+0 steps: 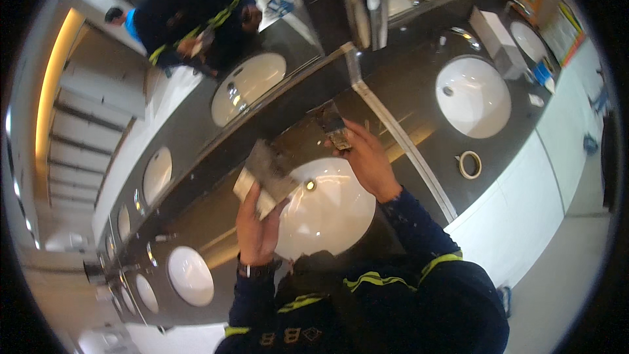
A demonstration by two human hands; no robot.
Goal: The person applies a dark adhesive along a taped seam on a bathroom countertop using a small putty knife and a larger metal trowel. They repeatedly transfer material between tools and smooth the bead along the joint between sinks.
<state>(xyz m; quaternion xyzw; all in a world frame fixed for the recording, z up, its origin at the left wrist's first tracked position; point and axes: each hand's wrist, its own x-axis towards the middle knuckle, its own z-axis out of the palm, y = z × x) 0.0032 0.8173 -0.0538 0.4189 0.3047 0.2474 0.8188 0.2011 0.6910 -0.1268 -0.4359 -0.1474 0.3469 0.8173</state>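
My left hand, with a band at its wrist, grips a grey and cream slab-like piece; motion blur hides its exact kind. It is held over the left rim of a white round sink. My right hand is closed around a small, dark, flat piece with a pale, mottled lower part. That piece hangs above the dark countertop, just behind the sink, and apart from the slab. Each hand's fingers wrap its piece, and the far fingers are partly hidden.
To the right, a pale strip crosses the counter. Beyond it lie a tape roll, another sink, a tap and a long white box. More sinks line the left. A wall mirror rises behind the counter.
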